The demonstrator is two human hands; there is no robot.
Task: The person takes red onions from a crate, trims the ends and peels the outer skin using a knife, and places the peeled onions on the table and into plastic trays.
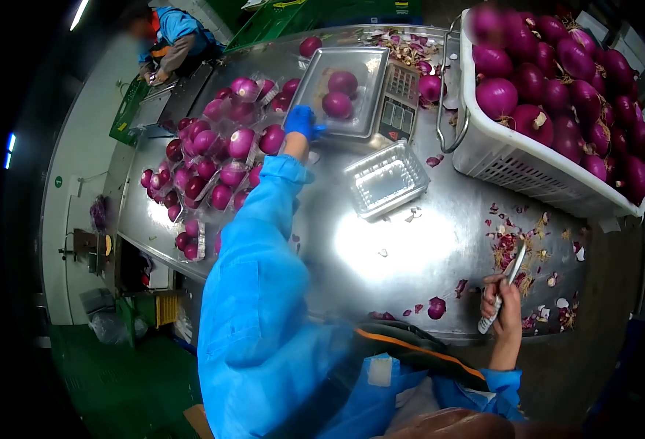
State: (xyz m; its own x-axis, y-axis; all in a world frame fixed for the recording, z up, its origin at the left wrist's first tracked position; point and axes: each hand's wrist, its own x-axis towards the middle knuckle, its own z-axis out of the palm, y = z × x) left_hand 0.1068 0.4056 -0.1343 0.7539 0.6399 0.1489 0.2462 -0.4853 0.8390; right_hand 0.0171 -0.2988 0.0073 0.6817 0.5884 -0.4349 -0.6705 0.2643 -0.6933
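Head view: metal tray beside a scale, carrying two red onions. Left hand, in blue glove, at the near left corner of the tray, with the two red onions ahead of it and slightly to the right. Long axis of the tray running away from the wearer, leaning a little rightward. Right hand, bare, much farther from the tray, to its right and on the near side, closed around a knife, blade pointing forward. Just nearer than the tray, clear plastic box; left of the tray, packed onions; right of it, past the scale, white crate of onions.

Left fingertips hard to make out: cannot tell gripping from mere touching. Knife handle partly covered by fingers. Some packed onions hidden behind the blue sleeve, and their clear packs difficult to separate.
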